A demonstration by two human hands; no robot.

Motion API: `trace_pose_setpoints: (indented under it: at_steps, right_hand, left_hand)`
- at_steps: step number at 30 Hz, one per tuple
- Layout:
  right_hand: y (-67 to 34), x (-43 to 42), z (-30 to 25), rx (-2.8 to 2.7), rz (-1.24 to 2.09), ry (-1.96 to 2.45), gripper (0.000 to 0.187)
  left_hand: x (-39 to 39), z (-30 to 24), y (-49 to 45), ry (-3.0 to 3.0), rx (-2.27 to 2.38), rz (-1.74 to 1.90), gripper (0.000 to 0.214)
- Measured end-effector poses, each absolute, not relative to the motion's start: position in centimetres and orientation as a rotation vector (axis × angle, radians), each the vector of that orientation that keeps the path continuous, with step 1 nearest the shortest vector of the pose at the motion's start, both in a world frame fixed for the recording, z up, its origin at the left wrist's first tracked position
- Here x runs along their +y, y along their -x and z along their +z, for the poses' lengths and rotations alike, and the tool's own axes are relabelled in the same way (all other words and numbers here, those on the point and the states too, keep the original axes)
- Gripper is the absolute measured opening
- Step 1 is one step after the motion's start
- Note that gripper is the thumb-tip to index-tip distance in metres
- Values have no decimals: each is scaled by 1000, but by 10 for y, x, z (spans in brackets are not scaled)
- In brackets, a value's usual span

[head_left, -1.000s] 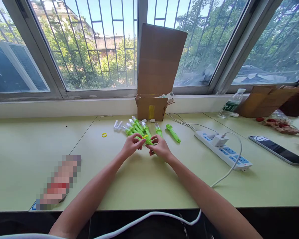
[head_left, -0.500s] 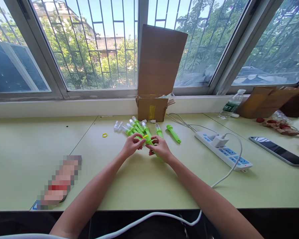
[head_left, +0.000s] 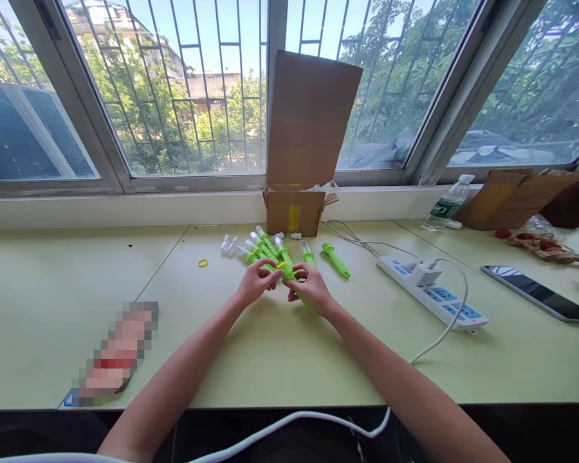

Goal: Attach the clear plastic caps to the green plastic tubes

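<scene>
My right hand (head_left: 312,289) is closed around a bright green plastic tube (head_left: 288,272), which slants from upper left to lower right. At the tube's upper end, my left hand (head_left: 255,284) pinches a yellow ring (head_left: 281,264); whether the ring is fully around the tube I cannot tell. Just beyond my hands lie several green tubes with clear caps (head_left: 258,241). One more capped tube (head_left: 307,254) and a green tube without a clear cap (head_left: 336,260) are to the right. Loose clear caps (head_left: 228,245) and a second yellow ring (head_left: 202,262) rest to the left.
An opened cardboard box (head_left: 294,209) stands against the window ledge. On the right are a power strip (head_left: 434,292) with cables, a water bottle (head_left: 450,204) and a dark-screened phone (head_left: 540,292). A blurred-out flat object (head_left: 116,354) lies at front left of the table (head_left: 251,366).
</scene>
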State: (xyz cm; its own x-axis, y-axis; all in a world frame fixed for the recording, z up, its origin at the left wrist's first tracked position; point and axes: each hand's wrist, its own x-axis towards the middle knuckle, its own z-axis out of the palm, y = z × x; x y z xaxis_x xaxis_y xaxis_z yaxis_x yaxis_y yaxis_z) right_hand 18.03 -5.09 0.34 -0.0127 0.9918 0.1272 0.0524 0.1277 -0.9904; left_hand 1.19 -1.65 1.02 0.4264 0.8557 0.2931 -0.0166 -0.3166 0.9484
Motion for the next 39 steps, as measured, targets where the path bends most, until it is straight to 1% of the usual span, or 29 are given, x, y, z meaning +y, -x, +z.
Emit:
trace_pose_setpoints:
  at_steps: [9, 20, 25, 31, 36, 39]
  right_hand:
    - [-180, -51, 4, -1299, 1109, 1149, 51]
    - [-178, -53, 6, -1279, 1120, 1164, 53]
    - [-179, -53, 7, -1276, 1133, 1148, 52]
    - [-182, -53, 6, -1415, 972, 1205, 49]
    - [-186, -52, 2, -1531, 773, 1257, 40]
    - [-187, -51, 0, -1565, 711, 1275, 35]
  left_hand:
    - [-16, 10, -12, -1653, 744, 1052, 35]
    - [-18, 10, -14, -1633, 739, 1057, 39]
    - [-19, 10, -15, -1617, 748, 1067, 39]
    - [-21, 10, -13, -1630, 755, 1060, 37]
    - [-24, 7, -14, -1670, 796, 1077, 37]
    - [-26, 6, -16, -1665, 804, 1073, 39]
